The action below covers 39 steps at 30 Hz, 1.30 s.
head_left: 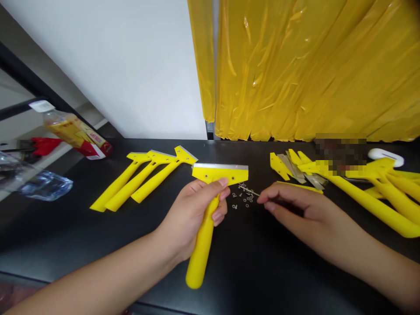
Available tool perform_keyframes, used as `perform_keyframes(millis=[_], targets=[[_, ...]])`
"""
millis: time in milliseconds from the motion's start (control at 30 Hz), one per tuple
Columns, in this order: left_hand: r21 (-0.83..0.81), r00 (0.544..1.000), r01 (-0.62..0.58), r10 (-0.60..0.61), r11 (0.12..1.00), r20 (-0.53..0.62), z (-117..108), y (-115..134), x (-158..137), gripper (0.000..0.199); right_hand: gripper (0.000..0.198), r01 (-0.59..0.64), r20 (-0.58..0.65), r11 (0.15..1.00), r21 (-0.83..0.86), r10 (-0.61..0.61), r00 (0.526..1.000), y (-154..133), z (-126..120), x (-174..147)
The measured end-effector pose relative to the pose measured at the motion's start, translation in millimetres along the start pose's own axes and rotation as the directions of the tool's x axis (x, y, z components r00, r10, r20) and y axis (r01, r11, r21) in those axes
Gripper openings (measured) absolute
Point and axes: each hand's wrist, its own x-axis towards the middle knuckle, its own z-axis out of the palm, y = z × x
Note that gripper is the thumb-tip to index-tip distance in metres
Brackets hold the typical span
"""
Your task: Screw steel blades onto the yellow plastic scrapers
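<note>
While gripped upright by left hand point(192, 210) to present scraper point(210, 205) holes, right hand point(295, 210) pinching thin tool point(251, 191) above screws point(243, 200) on tabletop point(262, 271).

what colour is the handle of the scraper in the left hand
Bright yellow; the scraper in the left hand shows best in the head view.
</note>
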Motion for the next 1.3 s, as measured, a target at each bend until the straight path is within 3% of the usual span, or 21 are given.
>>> perform_keyframes(millis=[167,267,333,500,1000,1300], targets=[[0.003,1.0,-0.011,0.011,1.0,-0.015,-1.3,0.1,1.9,0.038,0.045,0.271,0.128,0.944,-0.186,-0.25,0.96,-17.8,-0.4,-23.4],[-0.005,1.0,-0.008,0.008,1.0,-0.025,-1.8,-1.1,2.5,0.037,0.036,0.435,0.163,0.862,-0.261,-0.405,0.9,-23.6,-4.7,-25.5],[-0.008,1.0,-0.009,0.009,1.0,-0.027,-1.9,-2.0,2.6,0.037,0.032,0.471,0.162,0.835,-0.284,-0.443,0.882,-24.5,-5.5,-23.6],[-0.006,1.0,-0.006,0.006,1.0,-0.019,-1.1,-3.7,2.4,0.038,0.017,0.424,0.207,0.868,-0.258,-0.379,0.902,-18.8,1.5,-19.4],[-0.008,1.0,0.009,-0.009,1.0,-0.02,1.3,-3.0,1.6,0.037,0.016,0.402,0.235,0.885,-0.236,-0.349,0.907,-8.2,6.6,-15.9],[-0.006,1.0,0.012,-0.012,1.0,-0.013,0.4,-1.5,0.7,0.037,0.014,0.404,0.192,0.86,-0.312,-0.36,0.913,-18.0,-0.7,-14.4]])
